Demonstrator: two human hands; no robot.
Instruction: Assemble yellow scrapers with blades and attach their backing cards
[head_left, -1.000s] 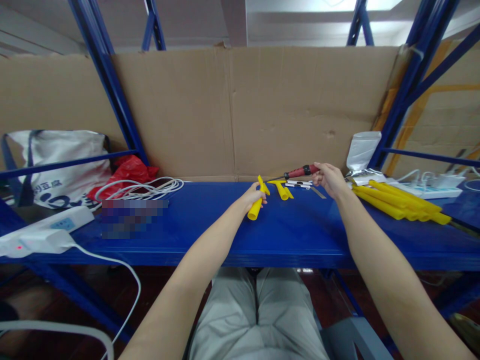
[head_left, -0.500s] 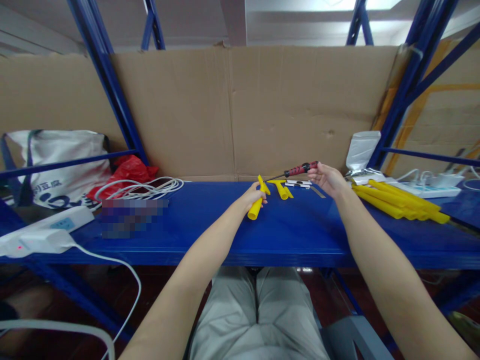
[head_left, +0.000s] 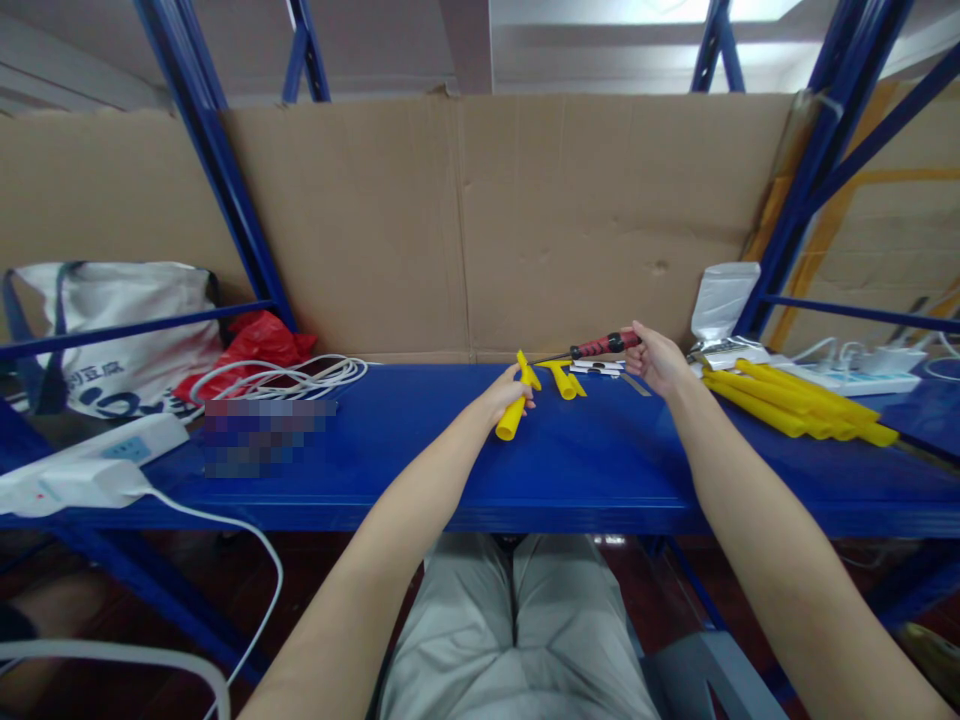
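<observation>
While a broad sheet of brown cardboard stands upright along the back, a blue metal shelf spreads before it as the work surface, flanked by blue uprights. Below its front edge show the seated person's grey trousers. At the far left sits a white tote bag with dark handles and printed lettering; at the right lies a bundle of yellow tubes, heaped side by side. A white power strip lies at the left, near a crumpled red plastic bag and a loose coil of white cable. Behind the tubes, a silver pouch leans by the right upright. Near the middle, the left hand is wrapped around a yellow T-shaped piece, its hollow round end facing the person and its crossbar rising above the fingers. The right hand grips the rear end of a red-and-black screwdriver, whose shaft points left to the crossbar; whether the tip is seated in it cannot be told. Between the hands, a second yellow T-shaped piece lies on the shelf, just beside small black-and-white items and a thin metallic strip.
</observation>
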